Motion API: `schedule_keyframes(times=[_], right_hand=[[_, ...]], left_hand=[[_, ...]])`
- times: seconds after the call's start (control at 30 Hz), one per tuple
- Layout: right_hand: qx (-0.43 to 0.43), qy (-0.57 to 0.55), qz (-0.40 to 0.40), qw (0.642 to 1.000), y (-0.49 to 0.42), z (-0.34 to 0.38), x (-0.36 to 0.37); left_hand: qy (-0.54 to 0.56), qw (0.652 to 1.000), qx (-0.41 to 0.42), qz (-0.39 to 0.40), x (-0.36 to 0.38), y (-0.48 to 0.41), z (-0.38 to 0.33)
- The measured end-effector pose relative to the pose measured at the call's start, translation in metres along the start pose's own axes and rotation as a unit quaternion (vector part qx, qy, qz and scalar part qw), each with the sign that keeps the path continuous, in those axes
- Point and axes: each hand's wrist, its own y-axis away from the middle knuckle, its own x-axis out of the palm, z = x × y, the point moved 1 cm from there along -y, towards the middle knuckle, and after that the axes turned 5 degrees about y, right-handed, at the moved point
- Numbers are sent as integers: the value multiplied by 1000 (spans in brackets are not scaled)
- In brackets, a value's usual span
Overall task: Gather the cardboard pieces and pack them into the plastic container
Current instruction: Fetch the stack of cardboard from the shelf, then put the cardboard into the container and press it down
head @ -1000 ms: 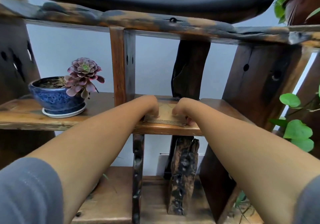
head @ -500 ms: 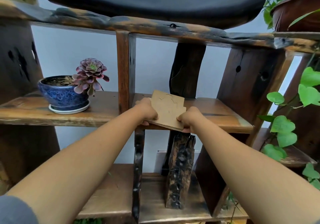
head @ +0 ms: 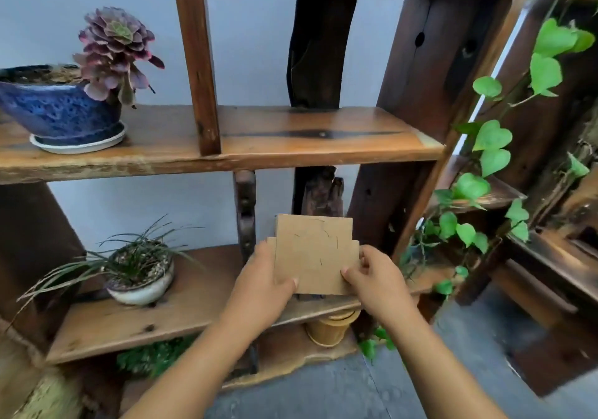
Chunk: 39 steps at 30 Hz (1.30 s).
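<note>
cardboard pieces (head: 312, 253) sit stacked upright in both hands, in front of the lower shelf (head: 181, 308) of a wooden rack. left hand (head: 263, 281) clamps the stack's left edge, thumb on its face; right hand (head: 375, 278) pinches the right edge. on the upper shelf (head: 291, 140) stands a blue pot (head: 61, 111) with a purple succulent (head: 113, 50).

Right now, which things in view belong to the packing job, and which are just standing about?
Part of the job:
cardboard pieces, stacked
left hand and right hand, each with a grip on the stack
No plastic container is in view.

Standing about:
blue succulent pot
grassy plant in white pot
leafy vine
wooden shelf
</note>
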Motion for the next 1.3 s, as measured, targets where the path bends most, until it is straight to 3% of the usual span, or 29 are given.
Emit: schedule_keyframes(times=[0.2,0.43,0.57,0.8,1.0,1.3], right_hand=[[82,14,-27,996,75,-58,16],[148,61,-30,987,151,-110,-16],[197,76,-42,977,208,-147,-54],[287,102,-132,944,353,-224,-143],[419,99,-222,875,494,-278,-185],[619,71,-331,708,655,-313,-214]], left_hand=[[-7,996,-15,84,51,44,25],[-31,983,-5,181,102,101,12],[-56,971,1,234,147,141,-16],[-75,941,80,319,257,256,-83],[-116,871,166,448,351,358,-133],[-127,714,293,623,454,494,-193]])
